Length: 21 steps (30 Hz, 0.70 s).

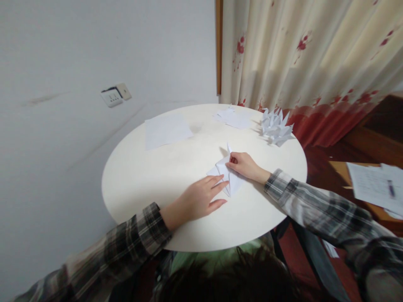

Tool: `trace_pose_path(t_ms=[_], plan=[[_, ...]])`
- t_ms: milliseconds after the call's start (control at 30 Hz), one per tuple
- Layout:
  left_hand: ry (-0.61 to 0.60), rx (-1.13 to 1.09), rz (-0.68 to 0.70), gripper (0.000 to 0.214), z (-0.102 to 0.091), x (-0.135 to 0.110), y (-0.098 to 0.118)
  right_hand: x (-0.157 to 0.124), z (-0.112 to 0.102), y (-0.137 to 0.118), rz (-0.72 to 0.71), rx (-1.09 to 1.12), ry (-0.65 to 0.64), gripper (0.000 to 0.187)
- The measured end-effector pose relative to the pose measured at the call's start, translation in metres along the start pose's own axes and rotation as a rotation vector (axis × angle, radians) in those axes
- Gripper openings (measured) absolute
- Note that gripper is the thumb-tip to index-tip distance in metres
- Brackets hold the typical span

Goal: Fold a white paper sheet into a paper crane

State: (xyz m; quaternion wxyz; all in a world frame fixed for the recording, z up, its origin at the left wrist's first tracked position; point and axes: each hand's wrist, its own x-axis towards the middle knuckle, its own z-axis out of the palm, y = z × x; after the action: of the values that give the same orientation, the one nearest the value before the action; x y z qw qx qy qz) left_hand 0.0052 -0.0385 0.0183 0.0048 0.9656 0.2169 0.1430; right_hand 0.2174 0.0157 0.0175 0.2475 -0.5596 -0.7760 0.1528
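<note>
A partly folded sheet of white paper [223, 167] lies on the round white table [132, 184], with one pointed flap standing up at its far end. My left hand [204, 197] rests over the paper's near left side, its fingers stretched out and apart, the tips touching the folds. On the far right side, my right hand [245, 164] has its fingers curled in a pinch at the paper's edge. Part of the paper is hidden beneath both hands.
Several folded paper cranes [276, 128] cluster at the table's far right edge. Flat white sheets [166, 131] lie at the far left, and smaller paper pieces [234, 117] at the back. Right of the table, printed papers [378, 186] cover a wooden surface. A wall socket [112, 97] is at left.
</note>
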Motion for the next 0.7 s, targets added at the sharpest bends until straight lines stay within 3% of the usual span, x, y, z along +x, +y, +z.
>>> trace_pose_path(t_ms=[200,700], plan=[[-0.04,0.008,0.018,0.045,-0.002,-0.008,0.013,-0.002,0.004,-0.004,-0.039,0.152,-0.109,0.013],[-0.032,-0.005,0.006,0.044,-0.003,-0.008,0.012,0.001,0.002,-0.006,0.004,0.193,-0.112,0.012]])
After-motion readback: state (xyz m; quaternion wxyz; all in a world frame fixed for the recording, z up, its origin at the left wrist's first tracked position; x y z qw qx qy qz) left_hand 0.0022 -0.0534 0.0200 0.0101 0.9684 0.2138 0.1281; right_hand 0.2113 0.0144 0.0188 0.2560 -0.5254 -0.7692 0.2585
